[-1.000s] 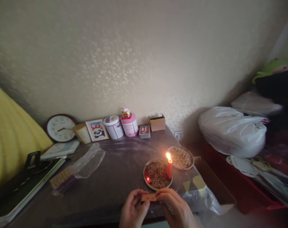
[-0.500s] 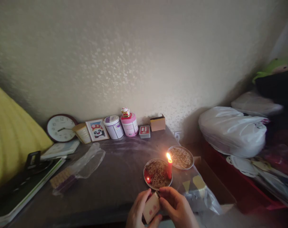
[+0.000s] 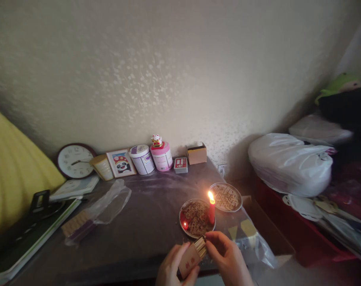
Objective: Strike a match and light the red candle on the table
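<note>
My left hand (image 3: pixel 172 268) holds a small pale box with red marks (image 3: pixel 191 257), tilted up to the right, its end open and showing thin sticks (image 3: pixel 201 245). My right hand (image 3: pixel 228 258) has its fingertips pinched at that open end. Just beyond the hands a lit red candle (image 3: pixel 212 208) stands on a round patterned metal dish (image 3: pixel 189 230), where a small red glow (image 3: pixel 185 225) also shows. A second patterned dish (image 3: pixel 226 196) lies behind and to the right.
Along the wall stand a clock (image 3: pixel 75 160), a framed panda picture (image 3: pixel 121 163), two tubs (image 3: pixel 142 159), a red card pack (image 3: pixel 181 165) and a cardboard box (image 3: pixel 196 154). A plastic bag of sticks (image 3: pixel 93 216) lies left. White bags (image 3: pixel 289 165) pile at right.
The box was held flat between both hands, then tipped up in my left hand. Its end is now open and my right fingers have moved onto the sticks.
</note>
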Tool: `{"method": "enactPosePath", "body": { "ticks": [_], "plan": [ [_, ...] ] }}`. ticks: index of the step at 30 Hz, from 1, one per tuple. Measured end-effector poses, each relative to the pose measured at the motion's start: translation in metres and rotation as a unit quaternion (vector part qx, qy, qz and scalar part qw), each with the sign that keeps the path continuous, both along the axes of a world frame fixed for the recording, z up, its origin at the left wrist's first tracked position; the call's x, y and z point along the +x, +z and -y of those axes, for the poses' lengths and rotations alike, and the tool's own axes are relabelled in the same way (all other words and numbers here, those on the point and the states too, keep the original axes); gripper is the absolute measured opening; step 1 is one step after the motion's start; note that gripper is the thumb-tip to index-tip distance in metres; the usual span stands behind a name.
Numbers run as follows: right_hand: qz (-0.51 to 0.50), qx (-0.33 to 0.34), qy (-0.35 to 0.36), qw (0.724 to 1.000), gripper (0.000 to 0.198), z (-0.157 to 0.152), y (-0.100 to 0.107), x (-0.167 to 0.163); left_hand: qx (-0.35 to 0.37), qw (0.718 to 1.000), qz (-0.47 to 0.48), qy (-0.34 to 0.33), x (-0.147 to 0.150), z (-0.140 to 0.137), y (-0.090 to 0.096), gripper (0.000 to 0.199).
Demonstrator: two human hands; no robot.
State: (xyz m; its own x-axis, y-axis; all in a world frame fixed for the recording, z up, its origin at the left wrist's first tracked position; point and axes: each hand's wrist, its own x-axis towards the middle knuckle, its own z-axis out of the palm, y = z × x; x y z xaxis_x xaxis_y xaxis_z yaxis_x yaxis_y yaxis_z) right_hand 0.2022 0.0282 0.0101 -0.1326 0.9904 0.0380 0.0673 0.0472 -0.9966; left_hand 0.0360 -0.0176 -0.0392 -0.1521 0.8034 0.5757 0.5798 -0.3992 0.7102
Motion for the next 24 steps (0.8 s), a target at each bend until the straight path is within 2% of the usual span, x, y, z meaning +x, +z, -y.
{"method": "enactPosePath", "body": {
  "ticks": [5, 7, 9, 12, 15, 18, 24],
  "plan": [
    [0.002, 0.01, 0.04, 0.999, 0.019, 0.003, -0.009, -0.004, -0.012, 1.0, -0.024, -0.008, -0.001, 0.0, 0.001, 0.041],
    [0.041, 0.042, 0.047, 0.997, 0.017, 0.006, -0.009, -0.004, -0.019, 0.999, -0.035, -0.018, -0.002, 0.0, 0.001, 0.043],
    [0.109, 0.115, 0.045, 0.986, 0.02, 0.007, -0.007, -0.002, -0.02, 0.998, -0.05, -0.014, -0.004, -0.001, -0.001, 0.045],
    [0.201, 0.245, 0.051, 0.947, 0.027, 0.008, 0.001, 0.001, -0.021, 0.997, -0.073, -0.009, -0.005, -0.002, -0.003, 0.045],
    [0.241, 0.313, 0.085, 0.915, 0.026, 0.007, 0.008, 0.003, -0.028, 0.996, -0.086, -0.011, -0.004, -0.003, -0.002, 0.036],
    [0.265, 0.338, 0.111, 0.896, 0.024, 0.007, 0.013, 0.004, -0.027, 0.995, -0.093, -0.009, -0.002, -0.004, 0.001, 0.031],
    [0.304, 0.331, 0.116, 0.886, 0.016, 0.009, 0.017, 0.003, -0.048, 0.993, -0.109, -0.023, -0.002, -0.004, 0.004, 0.031]
  ]
}}
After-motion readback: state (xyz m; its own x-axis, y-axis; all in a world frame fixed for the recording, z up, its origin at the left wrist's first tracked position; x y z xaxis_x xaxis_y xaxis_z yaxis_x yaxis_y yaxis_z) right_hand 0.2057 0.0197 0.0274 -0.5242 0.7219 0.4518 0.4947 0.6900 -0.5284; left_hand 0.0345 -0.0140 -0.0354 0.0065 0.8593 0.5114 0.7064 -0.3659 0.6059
